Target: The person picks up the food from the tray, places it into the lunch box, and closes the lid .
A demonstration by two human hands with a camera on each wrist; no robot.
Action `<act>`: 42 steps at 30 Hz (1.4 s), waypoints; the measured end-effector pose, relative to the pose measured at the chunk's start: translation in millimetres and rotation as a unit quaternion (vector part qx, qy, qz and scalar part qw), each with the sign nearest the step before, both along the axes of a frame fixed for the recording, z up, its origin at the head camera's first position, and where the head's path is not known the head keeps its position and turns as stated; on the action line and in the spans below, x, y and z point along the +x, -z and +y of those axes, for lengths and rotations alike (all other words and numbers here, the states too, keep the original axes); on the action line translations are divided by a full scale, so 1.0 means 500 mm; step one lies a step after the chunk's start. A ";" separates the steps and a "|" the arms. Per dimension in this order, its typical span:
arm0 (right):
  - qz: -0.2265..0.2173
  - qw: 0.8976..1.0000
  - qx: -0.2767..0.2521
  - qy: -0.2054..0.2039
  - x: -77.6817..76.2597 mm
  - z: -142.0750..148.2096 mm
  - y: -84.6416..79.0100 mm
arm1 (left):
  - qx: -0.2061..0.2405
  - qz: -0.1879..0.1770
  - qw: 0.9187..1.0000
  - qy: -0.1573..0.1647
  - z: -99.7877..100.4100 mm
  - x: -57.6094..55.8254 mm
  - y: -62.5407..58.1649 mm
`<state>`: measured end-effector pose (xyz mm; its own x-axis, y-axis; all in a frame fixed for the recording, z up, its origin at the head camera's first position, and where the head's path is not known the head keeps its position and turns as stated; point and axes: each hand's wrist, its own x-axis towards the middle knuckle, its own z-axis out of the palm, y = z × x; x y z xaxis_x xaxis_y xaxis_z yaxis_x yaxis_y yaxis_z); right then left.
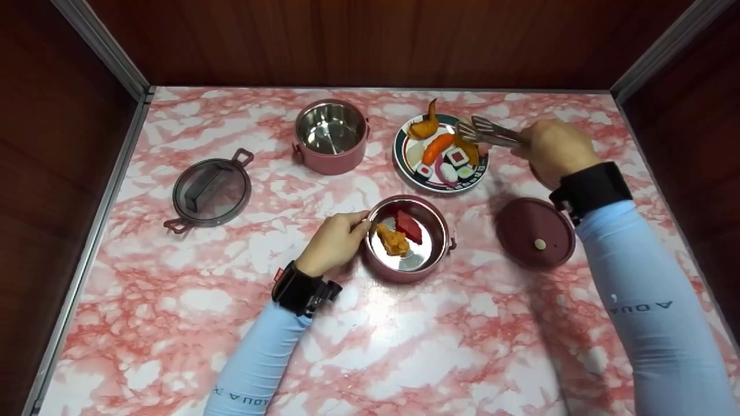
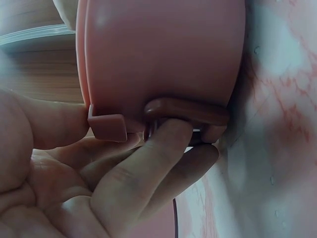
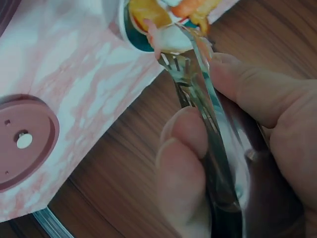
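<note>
My left hand (image 1: pixel 334 244) grips the side handle (image 2: pixel 188 110) of a pink pot (image 1: pixel 399 276), thumb near the rim. Inside this pot lie a fried-chicken-like golden piece (image 1: pixel 394 241) and a red piece (image 1: pixel 409 226). My right hand (image 1: pixel 558 147) holds metal tongs (image 1: pixel 500 136) with slotted ends, which reach over the right part of a patterned plate (image 1: pixel 407 174). On that plate are sushi rolls (image 1: pixel 457 156), an orange piece (image 1: pixel 438 149), a shrimp-like golden piece (image 1: pixel 425 128) and other toy foods. In the right wrist view, the tong tips (image 3: pixel 178 67) overlap a whitish piece with pink edges.
A second pink pot (image 1: pixel 332 162) stands at the back, its shiny inside showing. To the left lies a see-through lid (image 1: pixel 211 199) with two loop handles. A dark red lid (image 1: pixel 535 228) lies below my right hand. Wooden walls (image 1: pixel 370 46) surround the marbled table (image 1: pixel 191 323).
</note>
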<state>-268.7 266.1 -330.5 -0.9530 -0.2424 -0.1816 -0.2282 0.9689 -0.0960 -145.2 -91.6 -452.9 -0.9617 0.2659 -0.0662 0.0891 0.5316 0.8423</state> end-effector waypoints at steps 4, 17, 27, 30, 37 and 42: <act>-0.022 0.999 -0.026 -0.015 0.002 0.008 -0.007 | -0.003 -0.006 1.000 0.000 0.000 0.000 0.001; -0.011 0.983 -0.039 -0.178 0.041 0.038 -0.082 | -0.005 0.003 1.000 0.004 -0.002 -0.001 0.002; -0.031 0.932 -0.100 -0.348 0.098 0.012 -0.102 | -0.006 0.004 1.000 -0.001 -0.003 0.001 0.001; -0.032 0.917 -0.104 -0.385 0.103 -0.007 -0.094 | -0.005 0.004 1.000 -0.003 -0.003 0.000 0.002; -0.110 0.920 -0.071 -0.370 0.113 -0.040 -0.076 | -0.004 0.008 1.000 -0.001 0.000 -0.001 0.001; -0.137 0.928 -0.021 -0.347 0.113 -0.065 -0.059 | -0.008 0.003 1.000 -0.001 0.000 0.000 0.000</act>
<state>-212.2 233.7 -301.1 -0.4850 -0.7921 -0.3706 -0.7563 0.5927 -0.2771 -145.1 -91.7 -452.7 -0.9627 0.2628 -0.0641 0.0936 0.5460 0.8325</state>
